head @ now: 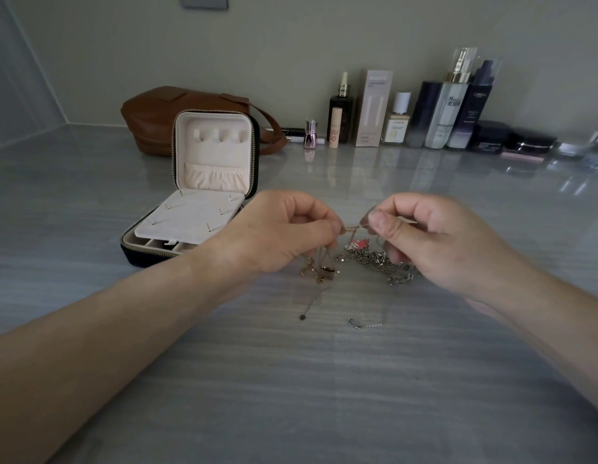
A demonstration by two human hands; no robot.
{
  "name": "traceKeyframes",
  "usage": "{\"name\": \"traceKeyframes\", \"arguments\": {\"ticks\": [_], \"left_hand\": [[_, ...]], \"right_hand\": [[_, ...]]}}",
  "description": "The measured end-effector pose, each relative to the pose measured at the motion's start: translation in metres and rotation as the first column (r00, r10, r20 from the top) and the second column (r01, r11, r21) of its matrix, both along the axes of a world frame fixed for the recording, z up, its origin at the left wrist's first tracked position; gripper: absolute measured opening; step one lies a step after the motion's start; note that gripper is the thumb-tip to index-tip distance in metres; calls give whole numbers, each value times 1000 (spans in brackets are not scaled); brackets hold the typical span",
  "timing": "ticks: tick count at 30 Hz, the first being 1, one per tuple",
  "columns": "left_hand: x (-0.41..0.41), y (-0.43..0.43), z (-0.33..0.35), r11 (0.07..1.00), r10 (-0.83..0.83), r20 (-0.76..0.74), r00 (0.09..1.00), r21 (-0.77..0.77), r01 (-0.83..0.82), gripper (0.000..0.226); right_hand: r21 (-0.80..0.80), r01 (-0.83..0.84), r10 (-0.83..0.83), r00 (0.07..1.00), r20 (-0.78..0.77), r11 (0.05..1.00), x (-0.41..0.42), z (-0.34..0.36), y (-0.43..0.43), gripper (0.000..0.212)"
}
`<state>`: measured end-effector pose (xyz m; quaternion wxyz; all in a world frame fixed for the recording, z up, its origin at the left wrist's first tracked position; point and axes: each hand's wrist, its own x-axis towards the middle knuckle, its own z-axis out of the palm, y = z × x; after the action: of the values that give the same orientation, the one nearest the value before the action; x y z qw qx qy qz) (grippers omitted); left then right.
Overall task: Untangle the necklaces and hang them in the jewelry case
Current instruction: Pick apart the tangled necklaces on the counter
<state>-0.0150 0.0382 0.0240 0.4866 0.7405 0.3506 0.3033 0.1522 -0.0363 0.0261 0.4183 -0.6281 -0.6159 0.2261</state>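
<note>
While looking down over both forearms: grey streaked tabletop (290, 396) under the hands. Beyond left hand (277, 232), brown leather bag (150, 108); in front of it, nearer that hand, open jewelry case (215, 145), lid upright. Beyond right hand (438, 239), row of cosmetic bottles (448, 118) along wall. Both hands curled, thumb and forefinger of each pinching one fine chain (354, 227) stretched between them. Beneath, tangled necklaces (374, 259) lying on tabletop, silver links under right hand, small pink-and-red pendant (357, 244) between hands.
</note>
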Motion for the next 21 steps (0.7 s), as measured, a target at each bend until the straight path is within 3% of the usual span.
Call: {"name": "traceKeyframes", "arguments": {"ticks": [12,21], "left_hand": [[0,3,-1,997,64,15,998,31,-64,22],[0,3,-2,999,8,44,999,46,-10,21]], "right_hand": [[28,-47,49,996,-81,999,0,0,0,15],[60,-49,54,995,-81,997,-3,2,-3,9]]}}
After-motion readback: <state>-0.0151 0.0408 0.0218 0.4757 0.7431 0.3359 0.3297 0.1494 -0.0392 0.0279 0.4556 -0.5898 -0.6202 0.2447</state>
